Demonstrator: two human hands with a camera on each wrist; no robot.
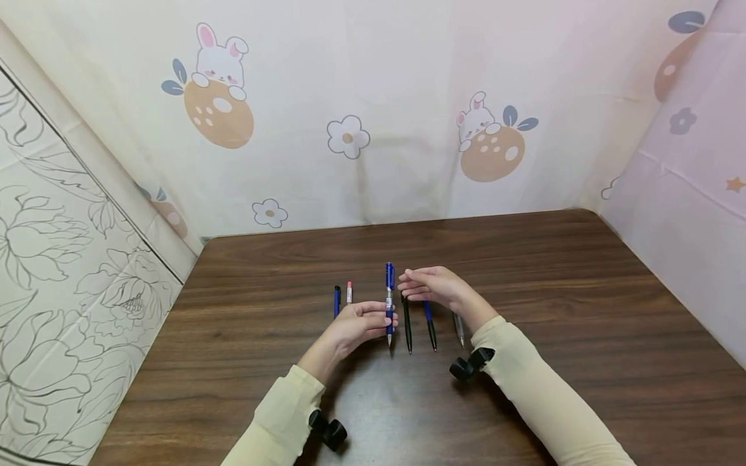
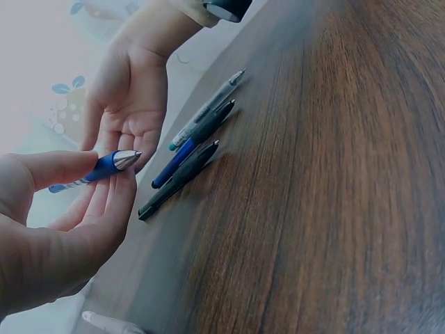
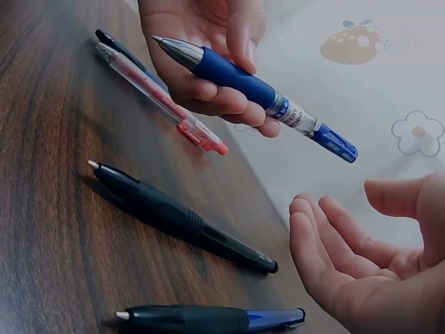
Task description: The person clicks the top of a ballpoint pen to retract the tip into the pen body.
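Observation:
My left hand [image 1: 352, 329] pinches a blue retractable pen [image 1: 389, 292] between thumb and fingers, above the table. Its silver tip points toward me and its blue clip end points away. Just right of the pen's clip end is my right hand [image 1: 438, 287], apart from it, with nothing in its loosely bent fingers; the palm shows in the right wrist view. Beneath and beside that hand lie a black pen [image 3: 167, 212], a blue pen with a black grip [image 3: 208, 319] and a clear grey pen [image 2: 208, 111].
Left of my left hand lie a pen with a red clip [image 3: 163, 97] and a dark blue pen [image 1: 337, 299], both partly hidden by the hand in the head view. The brown wooden table [image 1: 553, 278] ends at a patterned curtain [image 1: 402, 175].

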